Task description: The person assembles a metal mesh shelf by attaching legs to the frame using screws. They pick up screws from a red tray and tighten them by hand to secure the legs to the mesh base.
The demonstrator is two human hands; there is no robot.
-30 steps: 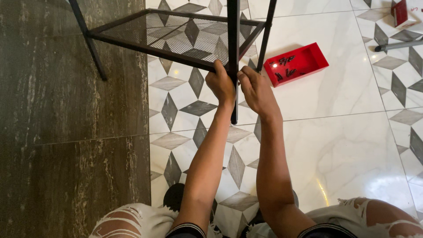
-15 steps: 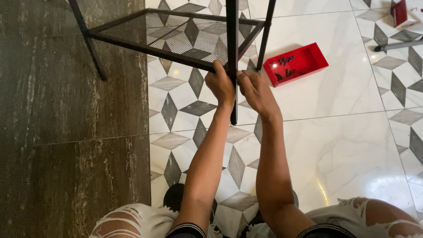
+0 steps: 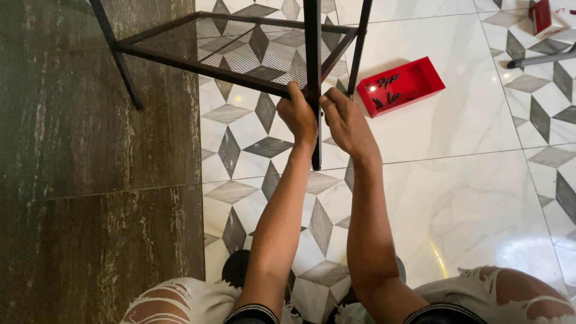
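Note:
A black metal frame stands on the tiled floor, with a mesh shelf set between its legs. My left hand is closed around the near corner of the shelf where it meets the front leg. My right hand is just right of that leg, fingers curled against the same joint. Whether it pinches something small is hidden by the fingers. Both forearms reach forward from my knees at the bottom of the view.
A red tray with several dark screws lies on the floor to the right of the frame. A small red box and a grey bar sit at the far right. Dark stone flooring covers the left side.
Both hands stay at the same corner joint. The fingers of my right hand have shifted slightly against the leg.

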